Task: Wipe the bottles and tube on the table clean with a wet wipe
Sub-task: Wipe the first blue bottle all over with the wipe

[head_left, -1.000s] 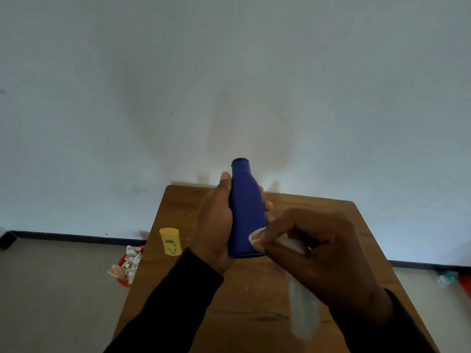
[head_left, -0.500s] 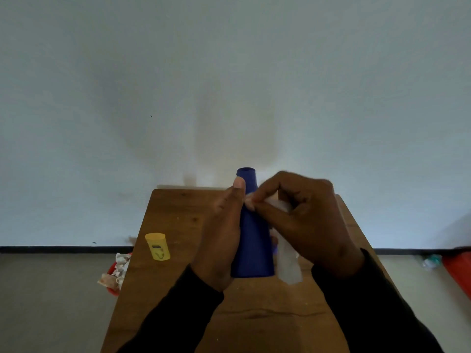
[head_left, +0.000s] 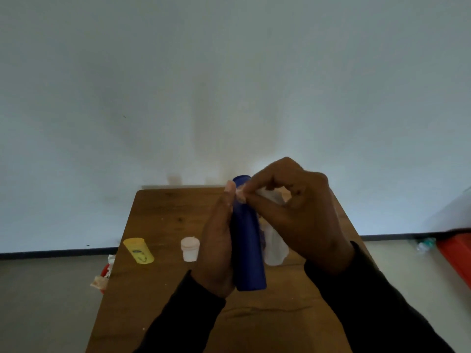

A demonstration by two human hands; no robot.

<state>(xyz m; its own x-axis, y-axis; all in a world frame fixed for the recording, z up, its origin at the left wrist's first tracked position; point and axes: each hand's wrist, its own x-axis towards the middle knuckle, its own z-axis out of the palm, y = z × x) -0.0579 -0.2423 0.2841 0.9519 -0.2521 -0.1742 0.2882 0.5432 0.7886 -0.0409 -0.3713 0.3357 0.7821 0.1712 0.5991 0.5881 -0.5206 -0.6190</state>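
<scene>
My left hand (head_left: 216, 248) grips a tall blue bottle (head_left: 248, 247), held upright above the wooden table (head_left: 158, 301). My right hand (head_left: 295, 215) pinches a white wet wipe (head_left: 274, 244) against the bottle's neck, just below its top; the rest of the wipe hangs down behind the bottle. A yellow bottle (head_left: 139, 250) stands tilted on the table's left side. A small white bottle (head_left: 190, 249) stands just right of it, close to my left hand.
Crumpled paper lies in a red bin (head_left: 104, 272) on the floor left of the table. A red object (head_left: 456, 256) and a small clear bottle (head_left: 424, 244) lie on the floor at the right. A white wall stands behind the table.
My right hand slid the wipe from the bottle's base up to its neck. The view dipped and shifted, bringing the small white bottle into sight.
</scene>
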